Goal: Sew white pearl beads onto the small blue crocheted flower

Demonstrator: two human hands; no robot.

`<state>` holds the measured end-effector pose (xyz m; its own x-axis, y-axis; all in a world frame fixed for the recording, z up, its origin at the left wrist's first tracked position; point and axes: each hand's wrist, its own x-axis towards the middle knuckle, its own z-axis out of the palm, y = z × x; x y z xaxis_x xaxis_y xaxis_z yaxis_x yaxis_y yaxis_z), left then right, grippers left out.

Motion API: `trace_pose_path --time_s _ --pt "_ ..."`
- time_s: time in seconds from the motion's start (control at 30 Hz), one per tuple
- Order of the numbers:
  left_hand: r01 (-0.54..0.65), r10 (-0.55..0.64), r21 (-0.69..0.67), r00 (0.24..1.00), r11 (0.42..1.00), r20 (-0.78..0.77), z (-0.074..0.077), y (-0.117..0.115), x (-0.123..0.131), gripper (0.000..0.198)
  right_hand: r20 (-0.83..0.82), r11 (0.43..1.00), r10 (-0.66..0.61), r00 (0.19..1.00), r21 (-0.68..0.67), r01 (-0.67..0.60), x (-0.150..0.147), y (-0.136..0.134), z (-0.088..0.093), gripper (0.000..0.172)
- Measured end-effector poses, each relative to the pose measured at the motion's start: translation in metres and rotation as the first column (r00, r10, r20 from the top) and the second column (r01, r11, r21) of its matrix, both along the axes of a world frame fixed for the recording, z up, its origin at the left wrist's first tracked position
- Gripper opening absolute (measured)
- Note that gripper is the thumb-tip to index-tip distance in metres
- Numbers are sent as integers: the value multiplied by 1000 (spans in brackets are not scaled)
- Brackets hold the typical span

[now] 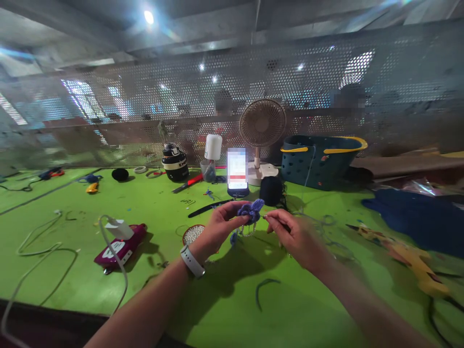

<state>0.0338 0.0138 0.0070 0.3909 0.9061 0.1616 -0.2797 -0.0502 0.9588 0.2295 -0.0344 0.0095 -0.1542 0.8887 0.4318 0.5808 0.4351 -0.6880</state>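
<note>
Pinched between the thumb and fingers of my left hand (224, 223) is a purple crocheted flower (250, 211). A loop of white beads (248, 231) hangs below it, beside a smaller purple piece (234, 238). Just right of the flower, my right hand (293, 237) is closed in a pinch on a thin tool that looks like a crochet hook (264, 217), its tip close to the flower. Behind my left wrist stands a round dish of white beads (193, 234), partly hidden by that hand.
A lit phone (238, 171) stands upright ahead, before a fan (262, 123) and a dark yarn ball (271, 190). At the right are a green basket (319, 162), a yellow glue gun (416, 261) and dark blue cloth (416, 217). A power strip (121, 246) with a cable lies left.
</note>
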Motion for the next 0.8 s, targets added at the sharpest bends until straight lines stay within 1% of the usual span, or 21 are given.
trace_pose_path --time_s 0.13,0.23,0.33,0.43,0.6,0.7,0.73,0.8 --pt "37 -35 49 998 998 -45 -3 1 -1 36 22 1000 7 1000 9 -7 1 2 -1 24" --pt "81 -77 72 996 994 -48 -5 1 -2 36 -3 999 8 1000 -35 -8 2 3 0 26" --pt "90 -88 71 995 993 -40 -3 0 -2 36 -90 992 22 996 -119 -33 2 4 1 27" --pt "87 -85 59 996 994 -36 1 -2 -1 36 -212 974 48 976 -207 -93 1 3 1 28" --pt "92 -89 71 995 993 -43 5 -4 -1 36 -338 940 89 937 -282 -191 3 4 -1 28" --pt "94 -91 76 995 993 -46 5 -3 -2 37 -329 933 108 938 -293 -210 5 4 0 29" --pt "97 -94 71 995 993 -46 4 -3 -2 37 -301 941 107 948 -276 -194 6 4 0 30" --pt "98 -95 61 994 993 -48 3 -3 -2 37 -211 971 91 973 -197 -133 8 3 2 28"
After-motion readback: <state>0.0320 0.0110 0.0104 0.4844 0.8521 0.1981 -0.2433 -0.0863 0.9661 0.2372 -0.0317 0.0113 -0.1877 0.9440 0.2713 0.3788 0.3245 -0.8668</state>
